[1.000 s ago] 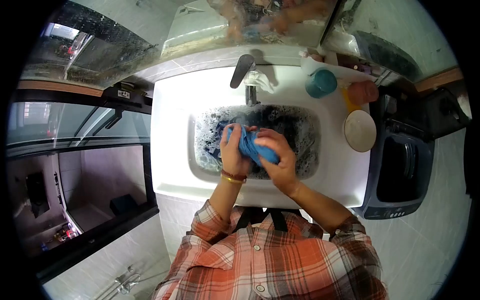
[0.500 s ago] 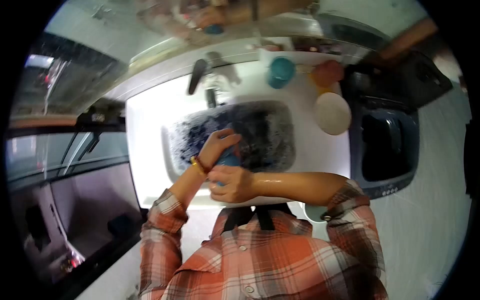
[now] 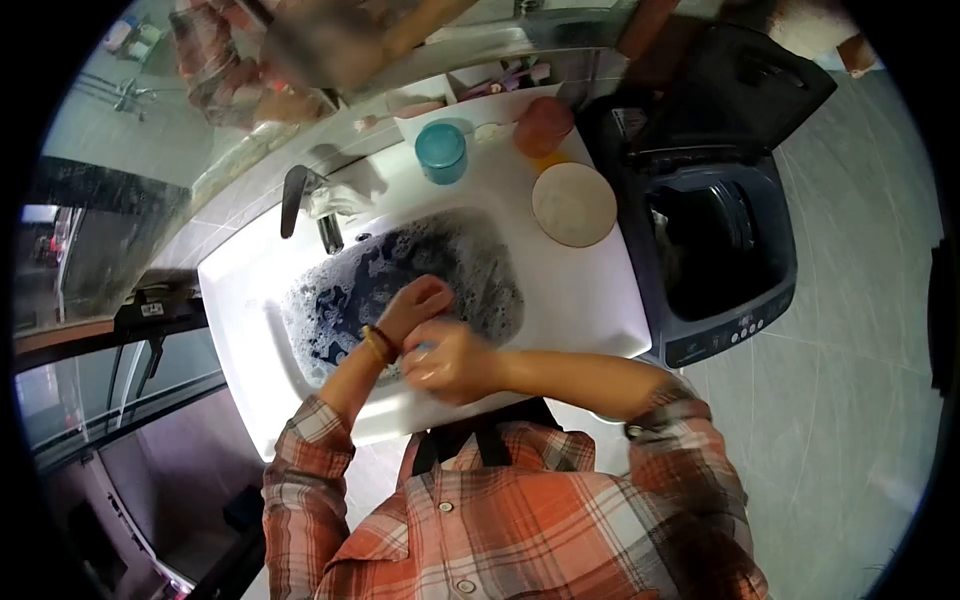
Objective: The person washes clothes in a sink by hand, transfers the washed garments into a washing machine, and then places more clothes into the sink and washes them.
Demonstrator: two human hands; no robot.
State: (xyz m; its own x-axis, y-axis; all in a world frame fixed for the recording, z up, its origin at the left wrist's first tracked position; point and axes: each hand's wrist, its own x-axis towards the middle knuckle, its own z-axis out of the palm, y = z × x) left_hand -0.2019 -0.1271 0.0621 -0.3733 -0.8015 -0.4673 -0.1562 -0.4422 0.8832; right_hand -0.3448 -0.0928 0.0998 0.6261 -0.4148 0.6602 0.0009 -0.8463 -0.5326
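Observation:
My left hand (image 3: pixel 416 303), with bracelets on its wrist, is closed over the near side of the soapy basin. Just below it, my right hand (image 3: pixel 448 362) is curled and blurred by motion. A small bit of blue cloth (image 3: pixel 424 348) shows between the two hands; most of it is hidden by the fingers. Both hands are close together. Beneath them, dark fabric (image 3: pixel 350 290) lies in foamy water inside the white sink (image 3: pixel 575 285).
A chrome faucet (image 3: pixel 329 232) stands behind the basin. On the counter are a teal cup (image 3: pixel 441 154), a reddish container (image 3: pixel 545 126) and a round white bowl (image 3: pixel 574 205). An open dark washing machine (image 3: pixel 690 343) stands at the right.
The view has turned and shifted right, showing more of the washing machine. My hands went from holding the blue cloth side by side to a tight grip, with much less cloth visible.

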